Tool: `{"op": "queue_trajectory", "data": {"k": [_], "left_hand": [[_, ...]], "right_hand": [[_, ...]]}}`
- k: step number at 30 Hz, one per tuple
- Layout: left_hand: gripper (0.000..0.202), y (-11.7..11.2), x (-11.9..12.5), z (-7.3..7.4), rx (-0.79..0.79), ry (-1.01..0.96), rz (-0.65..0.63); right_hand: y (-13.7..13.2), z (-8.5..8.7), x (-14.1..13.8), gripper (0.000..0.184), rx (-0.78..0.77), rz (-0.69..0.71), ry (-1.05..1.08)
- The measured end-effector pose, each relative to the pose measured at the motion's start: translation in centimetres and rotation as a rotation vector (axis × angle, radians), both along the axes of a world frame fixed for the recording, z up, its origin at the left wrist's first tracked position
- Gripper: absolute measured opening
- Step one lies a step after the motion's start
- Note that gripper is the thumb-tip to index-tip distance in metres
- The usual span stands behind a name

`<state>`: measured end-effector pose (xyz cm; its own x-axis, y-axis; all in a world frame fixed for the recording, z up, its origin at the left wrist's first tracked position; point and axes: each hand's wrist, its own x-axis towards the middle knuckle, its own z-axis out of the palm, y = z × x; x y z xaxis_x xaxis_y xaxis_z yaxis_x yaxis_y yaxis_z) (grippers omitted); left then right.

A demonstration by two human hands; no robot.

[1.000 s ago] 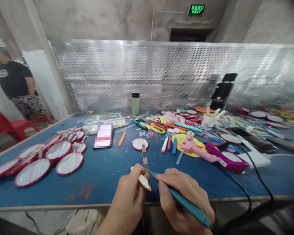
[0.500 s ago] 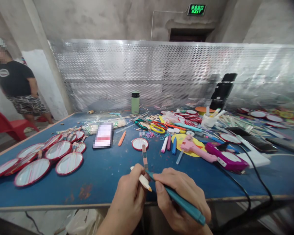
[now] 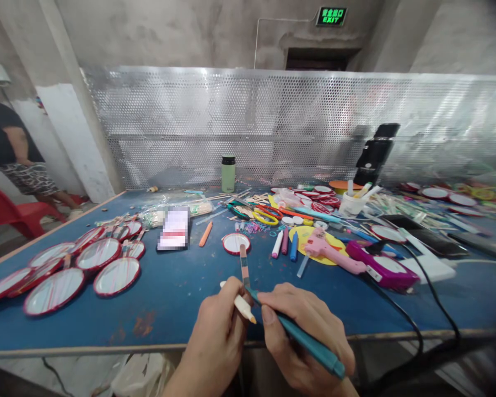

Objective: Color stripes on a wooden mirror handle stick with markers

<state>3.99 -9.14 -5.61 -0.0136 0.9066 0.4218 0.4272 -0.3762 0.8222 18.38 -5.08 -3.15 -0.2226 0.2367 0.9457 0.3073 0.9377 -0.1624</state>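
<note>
My left hand [image 3: 219, 325] is closed on a flat wooden craft stick [image 3: 243, 264] painted in pink, brown and dark green bands. A cream marker [image 3: 245, 310] with an orange tip, uncapped, is also held among its fingers. My right hand [image 3: 306, 331] grips a teal marker [image 3: 314, 344] like a pen, its tip against the stick near my left fingertips. Beyond, the stick's far end overlaps a small red-rimmed round disc [image 3: 233, 242]; whether they are joined I cannot tell.
Several red-rimmed discs [image 3: 116, 275] pile up at left, near a phone [image 3: 174, 229]. An orange marker [image 3: 205, 234] lies beside it. Capped markers [image 3: 285, 242], a pink glue gun [image 3: 330, 253] and cables lie right. A green bottle [image 3: 228, 175] stands behind. A person [image 3: 14, 143] stands far left.
The person at far left has shifted left and turned or leaned. My hands and both markers look almost unmoved.
</note>
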Motion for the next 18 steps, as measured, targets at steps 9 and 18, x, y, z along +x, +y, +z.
{"op": "queue_trajectory", "data": {"k": [9, 18], "left_hand": [[0.022, -0.08, -0.05, -0.08, -0.035, -0.009, 0.0], [0.023, 0.03, 0.0, -0.01, -0.016, -0.012, -0.008]], "right_hand": [[0.03, -0.05, -0.1, 0.012, -0.001, -0.045, 0.025], [-0.07, 0.03, -0.12, 0.013, -0.001, -0.022, 0.01]]}}
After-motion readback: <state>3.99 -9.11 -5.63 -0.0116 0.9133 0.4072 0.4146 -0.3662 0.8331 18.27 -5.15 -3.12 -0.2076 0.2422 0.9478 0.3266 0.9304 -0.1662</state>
